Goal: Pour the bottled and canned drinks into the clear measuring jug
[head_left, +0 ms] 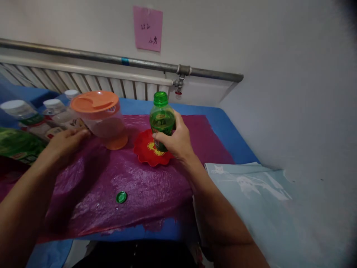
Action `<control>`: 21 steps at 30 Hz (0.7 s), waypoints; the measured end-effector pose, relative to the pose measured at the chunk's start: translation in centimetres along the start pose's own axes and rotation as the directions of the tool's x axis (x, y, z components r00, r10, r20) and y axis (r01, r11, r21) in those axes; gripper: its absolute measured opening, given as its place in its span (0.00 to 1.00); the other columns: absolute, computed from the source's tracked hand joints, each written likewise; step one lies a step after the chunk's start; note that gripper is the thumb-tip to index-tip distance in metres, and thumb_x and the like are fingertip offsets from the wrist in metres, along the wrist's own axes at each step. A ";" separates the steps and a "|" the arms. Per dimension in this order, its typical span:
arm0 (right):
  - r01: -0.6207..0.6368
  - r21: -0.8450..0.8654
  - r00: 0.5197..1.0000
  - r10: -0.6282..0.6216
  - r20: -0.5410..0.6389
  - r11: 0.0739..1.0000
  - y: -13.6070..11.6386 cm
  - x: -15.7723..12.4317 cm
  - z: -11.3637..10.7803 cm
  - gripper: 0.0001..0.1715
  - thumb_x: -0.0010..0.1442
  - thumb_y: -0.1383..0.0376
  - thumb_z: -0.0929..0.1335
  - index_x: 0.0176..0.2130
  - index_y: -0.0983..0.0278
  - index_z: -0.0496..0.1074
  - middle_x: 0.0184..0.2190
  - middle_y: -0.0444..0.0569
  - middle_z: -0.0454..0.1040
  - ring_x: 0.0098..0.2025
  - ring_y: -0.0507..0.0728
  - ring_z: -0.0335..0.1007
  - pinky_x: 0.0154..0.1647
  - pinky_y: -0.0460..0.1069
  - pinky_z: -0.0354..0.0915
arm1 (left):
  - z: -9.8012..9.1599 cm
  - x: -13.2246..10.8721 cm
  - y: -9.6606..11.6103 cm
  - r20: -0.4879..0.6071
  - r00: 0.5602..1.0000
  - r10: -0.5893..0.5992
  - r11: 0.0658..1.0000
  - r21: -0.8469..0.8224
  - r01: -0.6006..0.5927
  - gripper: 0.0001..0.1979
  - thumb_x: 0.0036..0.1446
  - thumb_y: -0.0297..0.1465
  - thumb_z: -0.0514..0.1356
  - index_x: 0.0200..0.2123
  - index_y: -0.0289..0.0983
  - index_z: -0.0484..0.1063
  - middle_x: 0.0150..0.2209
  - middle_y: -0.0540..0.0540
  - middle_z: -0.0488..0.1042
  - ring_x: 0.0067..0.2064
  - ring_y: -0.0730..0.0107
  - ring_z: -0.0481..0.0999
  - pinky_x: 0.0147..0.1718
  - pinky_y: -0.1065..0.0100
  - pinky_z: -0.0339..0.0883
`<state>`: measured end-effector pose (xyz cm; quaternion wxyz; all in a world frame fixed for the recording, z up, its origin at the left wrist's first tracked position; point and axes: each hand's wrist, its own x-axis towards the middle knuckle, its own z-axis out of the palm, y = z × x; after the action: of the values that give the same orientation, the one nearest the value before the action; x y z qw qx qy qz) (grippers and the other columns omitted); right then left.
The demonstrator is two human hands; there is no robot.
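My right hand [180, 139] is wrapped around a green plastic bottle [161, 121], which stands upright without its cap and has liquid in it. Behind and below the bottle is a red scalloped plate [143, 150] with a yellow design; whether the bottle touches it I cannot tell. A green bottle cap [121, 197] lies on the purple plastic sheet [97, 175]. My left hand [68, 143] has its fingers stretched toward the base of a clear pitcher [107, 128] with an orange lid, beside the bottles. I see nothing held in it.
Several white-capped bottles [60, 113] and a green package [19, 145] crowd the left side. The blue table [234, 134] meets a wall with a radiator [139, 87] and a metal pipe [106, 58]. Light blue patterned cloth [267, 208] lies at right.
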<state>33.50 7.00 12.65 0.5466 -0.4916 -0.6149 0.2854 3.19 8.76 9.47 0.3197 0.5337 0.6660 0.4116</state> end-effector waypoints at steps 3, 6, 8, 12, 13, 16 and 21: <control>-0.003 0.019 1.000 0.003 0.010 1.000 -0.2 0.0 -0.1 0.44 0.42 0.64 0.74 0.58 0.62 0.64 0.46 0.47 0.76 0.49 0.61 0.73 0.55 0.58 0.67 | 1.1 -5.6 -0.5 0.299 0.954 -0.008 0.981 0.188 -0.051 0.27 0.35 0.52 0.69 0.30 0.35 0.78 0.28 0.45 0.76 0.30 0.65 0.72 0.30 0.69 0.64; -0.019 0.024 1.000 0.018 0.017 1.000 -0.4 -0.1 -0.2 0.43 0.42 0.65 0.73 0.58 0.61 0.64 0.46 0.46 0.76 0.49 0.60 0.73 0.55 0.58 0.67 | 4.2 -10.4 -1.1 0.613 0.790 -0.003 0.934 0.284 -0.216 0.23 0.41 0.47 0.67 0.40 0.42 0.80 0.42 0.43 0.77 0.45 0.54 0.75 0.46 0.61 0.68; -0.022 0.019 1.000 0.022 0.020 1.000 -0.5 -0.2 -0.2 0.44 0.42 0.65 0.73 0.59 0.61 0.64 0.45 0.46 0.77 0.48 0.60 0.74 0.54 0.56 0.68 | 6.0 -12.0 -1.8 0.660 0.751 -0.022 0.882 0.367 -0.296 0.22 0.44 0.39 0.61 0.43 0.40 0.78 0.45 0.38 0.74 0.45 0.51 0.74 0.50 0.52 0.66; -0.042 -0.007 0.999 0.042 0.034 0.999 -0.6 -0.2 -0.4 0.43 0.43 0.65 0.73 0.59 0.60 0.65 0.45 0.45 0.78 0.47 0.59 0.74 0.52 0.54 0.69 | 6.9 -12.0 -2.8 0.662 0.750 -0.005 0.837 0.413 -0.359 0.12 0.42 0.32 0.53 0.30 0.36 0.73 0.37 0.37 0.72 0.37 0.54 0.71 0.42 0.52 0.66; -0.048 -0.017 0.998 0.049 0.034 0.999 -0.6 -0.2 -0.4 0.43 0.43 0.65 0.73 0.59 0.60 0.65 0.45 0.45 0.78 0.47 0.59 0.75 0.52 0.54 0.69 | 6.6 -11.5 -2.6 0.678 0.735 0.001 0.848 0.389 -0.361 0.11 0.43 0.33 0.54 0.29 0.37 0.72 0.36 0.38 0.73 0.36 0.55 0.72 0.41 0.54 0.66; -0.054 -0.052 0.998 0.057 0.040 0.997 -0.3 -0.2 -0.2 0.43 0.44 0.65 0.73 0.59 0.60 0.65 0.46 0.46 0.78 0.48 0.59 0.75 0.52 0.54 0.69 | 5.1 -9.9 -0.6 0.670 0.742 0.012 0.940 0.245 -0.236 0.15 0.49 0.41 0.56 0.35 0.41 0.75 0.39 0.42 0.77 0.42 0.56 0.75 0.45 0.58 0.70; -0.026 -0.113 0.994 0.037 0.098 0.993 0.3 -0.5 0.5 0.43 0.43 0.64 0.73 0.59 0.58 0.65 0.49 0.48 0.77 0.50 0.61 0.74 0.53 0.56 0.68 | 3.4 -6.9 5.9 0.287 0.956 0.063 0.940 -0.339 0.039 0.24 0.35 0.48 0.73 0.36 0.42 0.81 0.44 0.43 0.79 0.45 0.57 0.77 0.37 0.70 0.74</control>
<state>33.09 6.76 12.08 0.4823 -0.5161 -0.6486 0.2835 10.36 3.31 13.10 0.5000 0.5295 0.5264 0.4388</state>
